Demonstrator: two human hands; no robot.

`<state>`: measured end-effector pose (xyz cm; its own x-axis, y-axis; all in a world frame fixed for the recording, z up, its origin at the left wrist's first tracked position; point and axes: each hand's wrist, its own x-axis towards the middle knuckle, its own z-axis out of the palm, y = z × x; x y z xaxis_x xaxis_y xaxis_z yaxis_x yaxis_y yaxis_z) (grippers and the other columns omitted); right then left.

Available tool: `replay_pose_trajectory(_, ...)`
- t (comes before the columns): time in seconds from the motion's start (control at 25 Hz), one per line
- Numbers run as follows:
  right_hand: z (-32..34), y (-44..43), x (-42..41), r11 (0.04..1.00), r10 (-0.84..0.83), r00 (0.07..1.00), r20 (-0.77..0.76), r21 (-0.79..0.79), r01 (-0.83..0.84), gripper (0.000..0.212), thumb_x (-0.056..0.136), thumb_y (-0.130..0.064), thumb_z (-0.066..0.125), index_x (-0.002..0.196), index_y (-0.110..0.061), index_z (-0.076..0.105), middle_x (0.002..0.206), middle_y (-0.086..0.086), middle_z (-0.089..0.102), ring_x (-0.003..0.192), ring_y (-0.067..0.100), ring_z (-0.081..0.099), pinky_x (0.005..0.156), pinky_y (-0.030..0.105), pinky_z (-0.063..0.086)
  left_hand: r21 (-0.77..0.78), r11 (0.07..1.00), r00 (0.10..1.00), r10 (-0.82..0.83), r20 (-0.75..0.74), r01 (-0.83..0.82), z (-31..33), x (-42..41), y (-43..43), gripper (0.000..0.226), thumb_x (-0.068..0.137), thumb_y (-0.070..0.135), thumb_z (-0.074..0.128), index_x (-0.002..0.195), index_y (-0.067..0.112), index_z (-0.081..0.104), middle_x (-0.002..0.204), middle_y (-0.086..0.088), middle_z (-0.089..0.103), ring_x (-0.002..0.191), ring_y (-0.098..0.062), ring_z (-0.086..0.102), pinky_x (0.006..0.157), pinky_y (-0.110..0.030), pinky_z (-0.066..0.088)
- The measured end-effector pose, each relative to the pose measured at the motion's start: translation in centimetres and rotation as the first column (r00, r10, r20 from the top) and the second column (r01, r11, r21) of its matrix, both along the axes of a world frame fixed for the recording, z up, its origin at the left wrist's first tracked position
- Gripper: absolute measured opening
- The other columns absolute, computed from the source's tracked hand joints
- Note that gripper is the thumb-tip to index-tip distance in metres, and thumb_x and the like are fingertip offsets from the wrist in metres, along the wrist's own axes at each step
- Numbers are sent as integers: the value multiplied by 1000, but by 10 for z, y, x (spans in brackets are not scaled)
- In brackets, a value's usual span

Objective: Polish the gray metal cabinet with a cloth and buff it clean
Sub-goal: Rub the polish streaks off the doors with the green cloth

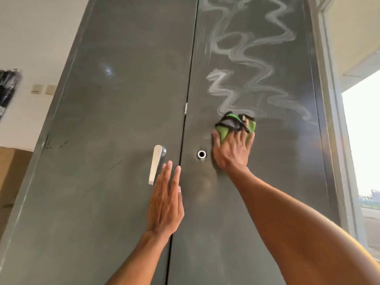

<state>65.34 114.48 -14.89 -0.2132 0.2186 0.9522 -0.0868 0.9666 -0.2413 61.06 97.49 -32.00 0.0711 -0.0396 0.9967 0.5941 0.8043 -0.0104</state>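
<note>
Cloth [223, 133] is pressed on cabinet's [102, 120] right door under right hand [232, 153], up-right of lock ring [201, 154]; left hand [164, 208] is laid beside handle [155, 164], left door.

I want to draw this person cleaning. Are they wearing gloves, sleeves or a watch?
No. The left hand and right hand are bare, no gloves or rings showing. The left forearm and right forearm are bare too: no sleeves, watch or bracelet in view.

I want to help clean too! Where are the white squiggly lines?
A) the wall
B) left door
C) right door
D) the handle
C: the white squiggles run down the right door, ending just above the green cloth that the right hand presses on it.
</note>
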Motion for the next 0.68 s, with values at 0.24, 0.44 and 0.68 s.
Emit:
replay_pose_trajectory(0.24, 4, -33, -23, 708, 2, 999, -47, 706, 31, 68, 102, -59, 33, 154, -14, 41, 169, 6, 19, 158, 18, 4, 127, 47, 5, 89, 996, 999, 12, -34, -9, -1, -15, 9, 55, 104, 12, 36, 156, -4, 31, 165, -18, 28, 155, -31, 24, 124, -48, 27)
replay_pose_trajectory(0.44, 2, -51, -17, 296, -153, 988, 16, 955, 30, 64, 104, -57, 33, 154, -18, 40, 163, 4, 34, 157, 18, 8, 126, 46, 7, 202, 979, 1000, -7, -7, 8, -1, -19, 20, 57, 105, 16, 36, 156, -7, 29, 164, -21, 28, 152, -35, 29, 124, -45, 26)
replay_pose_trajectory(0.68, 31, -49, -32, 622, -33, 995, -95, 777, 95, 68, 102, -58, 41, 155, -15, 40, 168, 4, 21, 157, 19, 10, 127, 43, 4, 134, 991, 999, -2, -35, 7, 39, -20, 24, 61, 104, 21, 37, 157, -7, 25, 167, -20, 22, 155, -34, 22, 126, -46, 23)
